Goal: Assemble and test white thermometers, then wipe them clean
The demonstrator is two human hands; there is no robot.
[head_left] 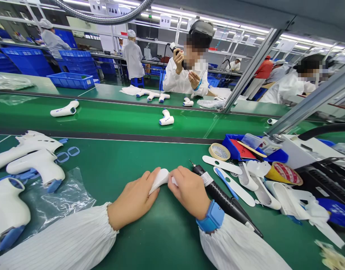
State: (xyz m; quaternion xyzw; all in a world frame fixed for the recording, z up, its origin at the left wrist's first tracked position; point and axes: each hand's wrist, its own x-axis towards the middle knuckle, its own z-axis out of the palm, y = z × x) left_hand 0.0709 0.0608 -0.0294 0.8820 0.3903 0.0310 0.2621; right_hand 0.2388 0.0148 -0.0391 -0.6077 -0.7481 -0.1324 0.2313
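Both my hands rest on the green table and pinch one small white curved plastic cover (160, 177) between them. My left hand (134, 198) grips its left, lower side with closed fingers. My right hand (189, 191), with a blue wrist strap (211, 217), holds its right end, fingers curled. A black electric screwdriver (225, 200) lies just right of my right hand, its tip pointing up-left.
Several white thermometer-gun bodies (34, 165) and a clear bag (60, 198) lie at left. White covers (240, 182), tape rolls (219, 151) and a blue tray (278, 155) crowd the right. More guns (167, 118) sit on the conveyor (110, 116). A person opposite (189, 63) works.
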